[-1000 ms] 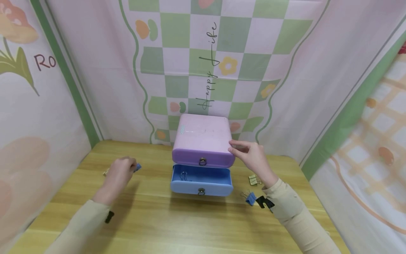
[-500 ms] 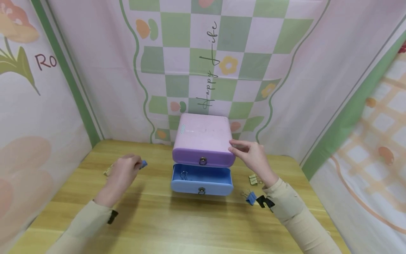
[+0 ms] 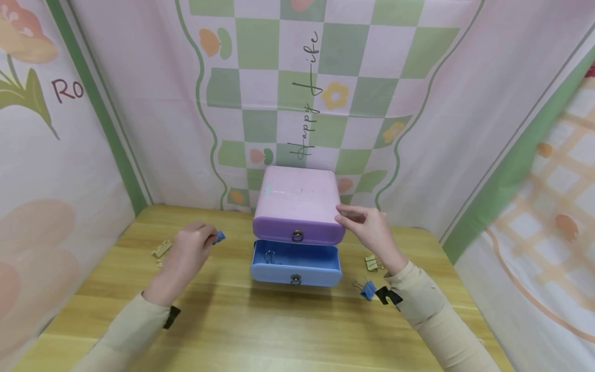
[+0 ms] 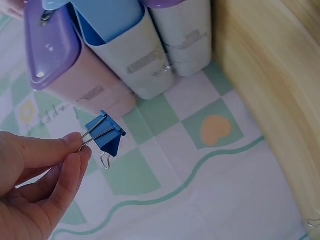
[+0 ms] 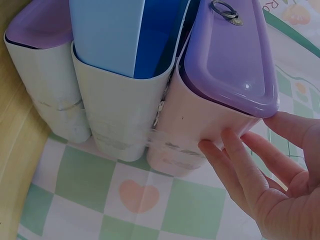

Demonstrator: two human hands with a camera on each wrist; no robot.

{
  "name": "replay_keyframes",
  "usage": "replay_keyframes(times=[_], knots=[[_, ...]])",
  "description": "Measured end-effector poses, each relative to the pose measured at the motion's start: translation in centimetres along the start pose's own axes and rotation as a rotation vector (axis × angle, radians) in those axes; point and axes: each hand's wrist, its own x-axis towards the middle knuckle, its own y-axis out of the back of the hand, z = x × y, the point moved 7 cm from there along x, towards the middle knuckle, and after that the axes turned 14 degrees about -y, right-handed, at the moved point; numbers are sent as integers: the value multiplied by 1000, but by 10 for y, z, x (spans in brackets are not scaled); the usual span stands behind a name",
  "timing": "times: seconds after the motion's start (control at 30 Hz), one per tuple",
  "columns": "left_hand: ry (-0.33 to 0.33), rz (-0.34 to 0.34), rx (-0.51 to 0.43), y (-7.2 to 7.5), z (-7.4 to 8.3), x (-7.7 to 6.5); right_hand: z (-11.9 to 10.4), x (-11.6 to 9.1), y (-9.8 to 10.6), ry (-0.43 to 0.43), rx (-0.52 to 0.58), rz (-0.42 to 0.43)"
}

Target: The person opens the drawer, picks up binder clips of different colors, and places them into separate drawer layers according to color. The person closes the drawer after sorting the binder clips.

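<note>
Sleeves lay nearest. Beyond them the left hand held a blue binder clip left of the open blue drawer; the left wrist view showed thumb and fingers together on its wire handle. Only the head view showed wire loops inside that drawer. The right hand, fingers apart, touched the pink casing. Both wrist views revealed a lower purple drawer. Farthest, cloth read "Happy Life", with "RO" at left.
</note>
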Motion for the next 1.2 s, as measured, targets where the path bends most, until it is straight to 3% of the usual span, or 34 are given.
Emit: replay_keyframes(times=[0.33,0.97,1.2], knots=[[-47,8,14,5,24,12,-1,-1,1,-18,-11,-1],[-125,65,-91,-2,61,29,-3,-2,2,-9,-24,9],[-112,22,-117,-8,66,36,-4,-2,2,1,-18,16]])
